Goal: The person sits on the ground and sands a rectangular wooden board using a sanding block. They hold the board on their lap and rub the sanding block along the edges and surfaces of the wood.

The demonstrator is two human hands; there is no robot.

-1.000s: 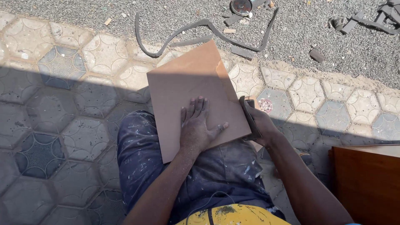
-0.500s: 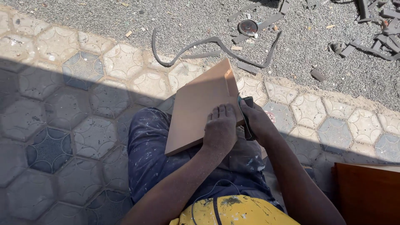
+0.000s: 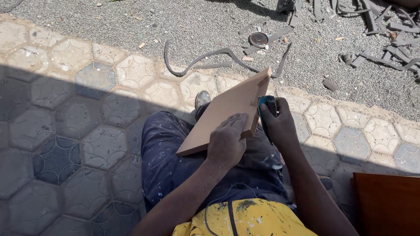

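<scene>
A tan flat board rests tilted on my lap, its right edge raised. My left hand lies over its near right corner, fingers wrapped on the edge. My right hand grips a small teal and black hand tool pressed against the board's right edge. I sit on the ground in paint-spattered dark trousers and a yellow top. The toe of my shoe shows past the board.
Hexagonal paving tiles surround me, half in shadow. Beyond is gravel with curled grey strips, a round metal lid and scrap pieces at the top right. A reddish-brown wooden panel stands at the lower right.
The board has tipped from lying flat on my lap to standing on its edge at a slant. My left hand slid from its face to its near corner. The right hand stayed at the edge.
</scene>
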